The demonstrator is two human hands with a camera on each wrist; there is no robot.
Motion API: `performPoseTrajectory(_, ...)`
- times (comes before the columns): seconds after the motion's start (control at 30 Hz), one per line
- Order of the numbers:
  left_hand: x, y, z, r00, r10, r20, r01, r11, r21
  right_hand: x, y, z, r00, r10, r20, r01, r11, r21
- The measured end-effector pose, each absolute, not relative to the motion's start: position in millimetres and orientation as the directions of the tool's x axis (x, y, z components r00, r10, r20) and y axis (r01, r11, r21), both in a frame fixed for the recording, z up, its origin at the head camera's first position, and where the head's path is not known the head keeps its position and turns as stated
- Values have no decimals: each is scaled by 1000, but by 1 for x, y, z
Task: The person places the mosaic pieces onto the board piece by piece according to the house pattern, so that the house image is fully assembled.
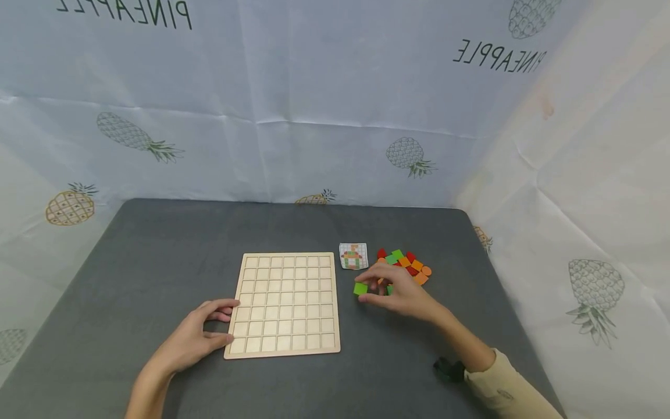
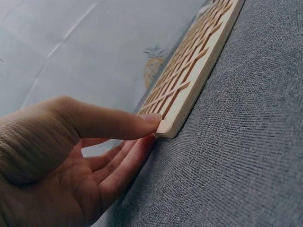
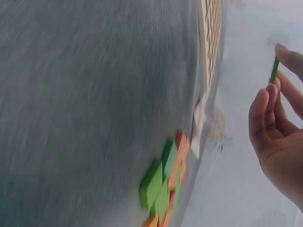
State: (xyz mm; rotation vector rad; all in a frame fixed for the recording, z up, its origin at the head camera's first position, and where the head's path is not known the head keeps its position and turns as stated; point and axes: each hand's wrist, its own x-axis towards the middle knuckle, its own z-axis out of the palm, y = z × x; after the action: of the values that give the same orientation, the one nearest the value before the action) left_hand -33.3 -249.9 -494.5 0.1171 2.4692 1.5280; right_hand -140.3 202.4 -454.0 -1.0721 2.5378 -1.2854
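A pale wooden board (image 1: 282, 354) with a grid of square cells lies on the grey table. At its left edge, my left hand (image 1: 188, 337) grips the rim near the front corner. The left wrist view shows the thumb on top of the board (image 2: 182, 101) and fingers against its lower edge. My right hand (image 1: 400, 294) pinches a green square tile (image 1: 360, 288) just right of the board. Seen edge-on in the right wrist view, that tile (image 3: 274, 69) sits between thumb and fingertip, raised off the table. All cells of the board are bare.
Behind my right hand lies a cluster of red, orange and green tiles (image 1: 417, 265), partly hidden by the hand. A small card (image 1: 353, 256) with a coloured grid pattern lies between board and cluster. A dark object (image 1: 448, 369) is beside the right forearm. Pineapple-printed cloth (image 1: 314, 70) hangs behind.
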Motion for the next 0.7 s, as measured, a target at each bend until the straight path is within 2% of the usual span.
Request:
performPoseTrajectory(0.57, -34, -250, -498, -971, 183, -157, -63, 438, 897, -143, 137, -458, -669, -716, 201, -565, 314, -763)
performPoseTrajectory(0.7, -33, -251, -498, -971, 180, -154, -63, 431, 900, -145, 124, -460, -642, -732, 229, -590, 280, -757)
